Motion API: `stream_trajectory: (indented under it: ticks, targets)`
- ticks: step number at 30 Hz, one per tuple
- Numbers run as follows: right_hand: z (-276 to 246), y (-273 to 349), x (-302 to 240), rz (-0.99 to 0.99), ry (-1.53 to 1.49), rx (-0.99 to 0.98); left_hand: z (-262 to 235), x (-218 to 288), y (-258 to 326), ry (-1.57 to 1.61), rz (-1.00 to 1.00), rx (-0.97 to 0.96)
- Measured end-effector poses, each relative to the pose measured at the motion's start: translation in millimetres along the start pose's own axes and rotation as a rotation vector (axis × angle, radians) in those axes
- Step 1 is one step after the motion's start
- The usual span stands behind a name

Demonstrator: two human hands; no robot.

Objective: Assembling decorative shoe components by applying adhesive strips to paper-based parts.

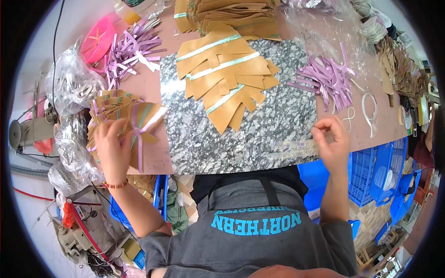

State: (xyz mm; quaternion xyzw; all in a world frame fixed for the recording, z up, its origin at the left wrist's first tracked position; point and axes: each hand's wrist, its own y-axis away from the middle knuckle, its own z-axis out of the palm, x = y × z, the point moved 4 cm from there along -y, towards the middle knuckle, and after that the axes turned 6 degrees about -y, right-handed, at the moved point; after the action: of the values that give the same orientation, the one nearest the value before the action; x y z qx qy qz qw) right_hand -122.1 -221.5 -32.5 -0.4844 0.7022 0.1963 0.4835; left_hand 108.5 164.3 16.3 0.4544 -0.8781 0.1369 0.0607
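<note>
Worktable (387, 123) with green-banded tan pieces and two bare hands at opposite sides of a speckled grey slab (278, 134).

The left hand (112, 141) bends down over a stack of tan pieces (121, 112) on the table's left, beside a purple ribbon (140, 153) lying across it; whether its fingers clamp anything cannot be told. The right hand (331, 141), near the slab's right edge, curls thumb and forefinger close together; any contact or held item is unclear. Fanned tan pieces (227, 78) lie on the slab, between the hands.

Bundle (147, 116) left of slab (282, 125), pieces (221, 76) on it, stack (236, 17) behind.
</note>
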Motion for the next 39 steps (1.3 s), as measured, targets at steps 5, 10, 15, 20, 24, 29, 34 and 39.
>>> stream_trajectory:
  ticks: [5, 10, 15, 20, 24, 29, 34, 39]
  targets:
    - [13.0, -11.3, -3.3, 0.03, 0.016, -0.059, 33.4, 52.4, -43.7, 0.02, 0.157, 0.194]
    - [72.1, -48.8, -37.8, -0.274, 0.175, -0.258, 97.1, 121.8, -92.9, 0.127, 0.424, 0.168]
    - [127.5, -72.2, -39.1, -0.414, 0.267, -0.282, 122.7, 105.5, -156.9, 0.059, 0.234, 0.292]
    - [158.6, -71.7, -19.5, -0.415, 0.526, -0.421, 117.8, 89.7, -170.0, 0.149, 0.111, 0.08]
    - [159.7, -72.6, -25.3, -0.433, 0.52, -0.394, 72.5, 84.8, -148.4, 0.47, 0.158, 0.327]
    - [160.3, -74.0, -20.5, -0.416, 0.45, -0.296, 6.9, 128.7, -110.7, 0.942, 0.096, -0.04]
    - [105.4, -83.4, -26.3, -0.305, 0.116, -0.235, 53.8, 186.4, -52.4, 0.696, 0.539, -0.777]
    - [-22.5, -73.6, 31.9, -0.084, 0.46, 0.302, 89.8, 197.8, -28.8, 0.384, 0.653, -0.34]
